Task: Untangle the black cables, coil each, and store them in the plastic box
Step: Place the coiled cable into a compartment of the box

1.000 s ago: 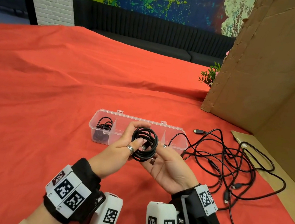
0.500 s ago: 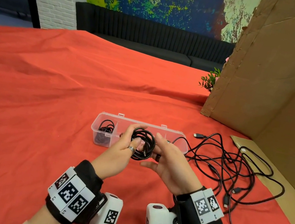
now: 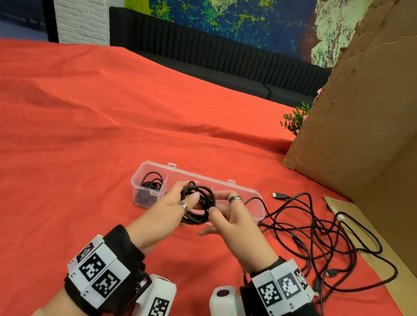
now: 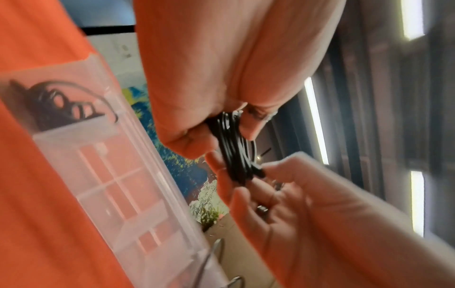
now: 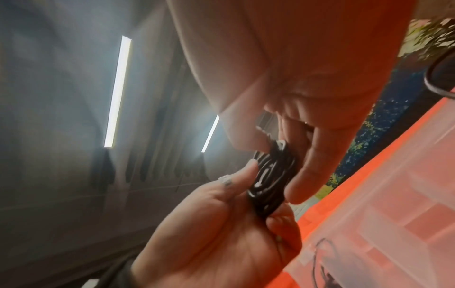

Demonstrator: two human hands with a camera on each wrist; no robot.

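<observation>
The coil [image 3: 196, 204], a black cable wound into a compact ring, is held in the air just in front of the plastic box [image 3: 259, 210] and above the counter [image 3: 67, 164]. The left hand [image 3: 168, 205] grips the left side of the ring, thumb on the near face and fingers curled behind. The right hand [image 3: 230, 220] pinches the right edge of the ring between thumb and forefinger, at what appears to be a cable end; the other fingers are spread loosely. The left wrist view shows the strands bunched together between both hands.

Status, judged from the present layout:

- Done: one coiled cable [image 3: 150, 184] lies in the leftmost compartment of the box.
- In hand: the second coil looks wound, with its end apparently being tucked or secured. It is not yet stored.
- Left: a loose tangle of cables [image 3: 325, 236] lies on the red cloth to the right of the box, one strand reaching up to the box's right end. How many cables it holds cannot be told.

The remaining compartments appear free. Overall the task looks less than half complete.

A cardboard panel [image 3: 382, 115] stands at the right.
</observation>
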